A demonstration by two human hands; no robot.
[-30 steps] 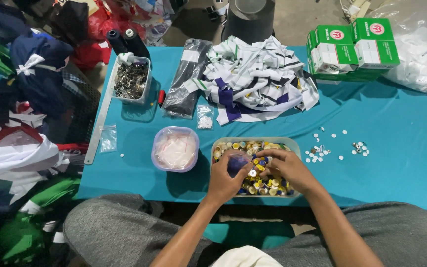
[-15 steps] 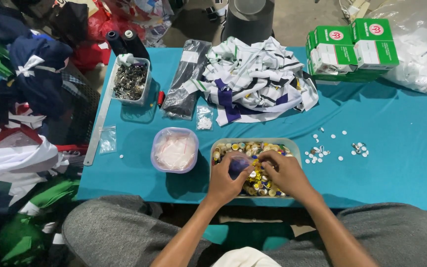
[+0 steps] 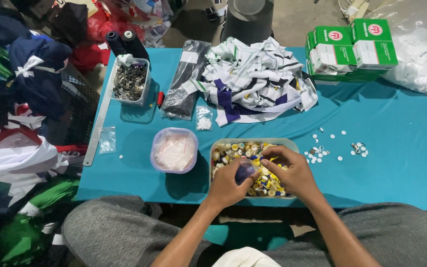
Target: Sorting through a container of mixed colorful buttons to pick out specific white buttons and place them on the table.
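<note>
On the teal table [image 3: 401, 148], a round tub with a clear bag [image 3: 174, 150] sits just left of the tray of mixed buttons [image 3: 233, 151], with loose white buttons [image 3: 317, 153] scattered to its right and a heap of striped cloth [image 3: 253, 81] behind. Both forearms reach in from below, meeting over the tray. The left hand [image 3: 228, 183] is closed around a small dark purple piece [image 3: 245, 171], and the right hand [image 3: 292, 170] pinches narrow beside it, fingertips [image 3: 265, 157] touching the buttons
</note>
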